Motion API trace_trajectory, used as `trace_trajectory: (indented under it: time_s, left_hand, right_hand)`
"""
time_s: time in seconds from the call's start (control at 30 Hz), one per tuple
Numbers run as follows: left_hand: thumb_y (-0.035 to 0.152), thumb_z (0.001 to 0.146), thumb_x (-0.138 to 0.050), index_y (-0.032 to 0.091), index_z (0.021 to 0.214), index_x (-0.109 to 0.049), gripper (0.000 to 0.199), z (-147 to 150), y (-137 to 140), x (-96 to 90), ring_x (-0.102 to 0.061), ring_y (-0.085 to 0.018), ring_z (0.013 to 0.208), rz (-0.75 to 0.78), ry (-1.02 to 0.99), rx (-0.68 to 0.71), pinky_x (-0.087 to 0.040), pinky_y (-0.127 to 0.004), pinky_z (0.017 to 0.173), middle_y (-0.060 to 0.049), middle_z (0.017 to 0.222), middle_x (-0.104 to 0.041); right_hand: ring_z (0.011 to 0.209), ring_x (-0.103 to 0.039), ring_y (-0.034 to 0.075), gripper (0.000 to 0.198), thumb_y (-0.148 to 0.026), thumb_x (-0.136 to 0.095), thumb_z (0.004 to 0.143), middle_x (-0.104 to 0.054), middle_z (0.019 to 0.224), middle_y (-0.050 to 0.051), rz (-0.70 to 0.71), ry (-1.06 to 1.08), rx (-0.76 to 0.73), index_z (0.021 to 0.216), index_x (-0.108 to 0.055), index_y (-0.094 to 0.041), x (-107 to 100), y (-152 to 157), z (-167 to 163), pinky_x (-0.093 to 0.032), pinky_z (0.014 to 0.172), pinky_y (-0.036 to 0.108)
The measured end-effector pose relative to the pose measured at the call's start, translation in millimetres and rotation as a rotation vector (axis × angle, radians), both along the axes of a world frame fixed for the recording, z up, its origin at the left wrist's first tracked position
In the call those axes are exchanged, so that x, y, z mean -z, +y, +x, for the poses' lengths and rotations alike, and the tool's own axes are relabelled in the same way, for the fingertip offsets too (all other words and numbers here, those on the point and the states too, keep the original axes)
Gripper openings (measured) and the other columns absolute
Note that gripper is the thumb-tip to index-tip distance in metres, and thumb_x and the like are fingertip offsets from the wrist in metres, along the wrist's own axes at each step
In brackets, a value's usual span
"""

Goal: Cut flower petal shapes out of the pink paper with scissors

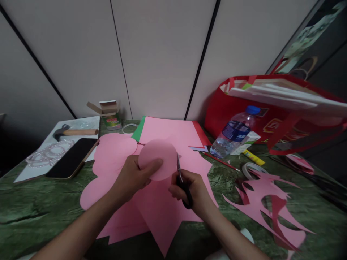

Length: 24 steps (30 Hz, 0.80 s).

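Observation:
My left hand (135, 175) pinches a round pink paper disc (157, 151), thumb on top and fingers beneath. Black-handled scissors (185, 191) are in my right hand (193, 184), their blades upright at the disc's right edge. I cannot tell whether the blades touch the paper. Below both hands lie large pink paper sheets (162, 213) with pointed corners. More cut pink paper circles (116, 146) lie overlapping to the left of my left hand.
Pink paper offcuts (271, 206) and a tape roll (253, 169) lie at right. Behind stand a water bottle (234, 131) and a red bag (225, 104). A hammer (78, 132), a phone (72, 159) and a small box (111, 119) are at left. A wall (159, 61) closes the back.

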<state>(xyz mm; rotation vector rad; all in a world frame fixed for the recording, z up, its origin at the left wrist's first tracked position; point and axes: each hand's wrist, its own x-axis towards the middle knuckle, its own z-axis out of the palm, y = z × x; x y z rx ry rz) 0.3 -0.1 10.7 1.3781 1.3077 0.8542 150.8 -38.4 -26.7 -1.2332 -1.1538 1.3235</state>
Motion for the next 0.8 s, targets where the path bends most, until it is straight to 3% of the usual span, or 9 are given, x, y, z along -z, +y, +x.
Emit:
trace_trajectory:
  time_s: [0.23,0.47,0.63,0.8]
  left_hand:
    - [0.039,0.072,-0.058,0.017,0.039,-0.040,0.044,0,0,2.4,-0.028,-0.004,0.030,0.017,0.008,0.054,-0.020,-0.018,0.032,0.007,0.030,-0.034]
    - [0.042,0.080,-0.049,0.015,0.041,-0.049,0.047,4,-3,3.8,-0.041,-0.008,0.032,0.014,-0.101,0.133,-0.032,-0.022,0.037,0.001,0.034,-0.046]
    - [0.047,0.081,-0.045,0.015,0.050,-0.052,0.046,13,-10,17.4,-0.044,-0.010,0.032,-0.069,-0.180,0.256,-0.034,-0.023,0.037,0.001,0.037,-0.048]
    - [0.047,0.082,-0.043,0.013,0.051,-0.055,0.048,15,-11,20.5,-0.048,-0.010,0.035,-0.051,-0.095,0.336,-0.038,-0.023,0.040,0.000,0.040,-0.051]
  right_hand:
    - [0.037,-0.044,0.008,0.016,-0.024,-0.063,0.057,-0.044,0.039,-0.008,-0.005,0.038,0.045,0.056,-0.049,-0.017,3,0,2,-0.033,0.039,0.021]
    - [0.054,-0.052,0.013,0.017,-0.026,-0.066,0.062,-0.051,0.054,-0.005,0.142,0.149,0.146,0.067,-0.052,-0.018,7,2,5,-0.042,0.053,0.026]
    - [0.053,-0.046,0.010,0.021,-0.026,-0.071,0.062,-0.051,0.059,-0.005,0.206,0.104,0.205,0.073,-0.055,-0.018,5,1,5,-0.037,0.050,0.022]
    - [0.051,-0.045,0.010,0.017,-0.026,-0.069,0.065,-0.053,0.056,-0.005,0.222,0.062,0.244,0.070,-0.055,-0.018,7,0,8,-0.036,0.048,0.021]
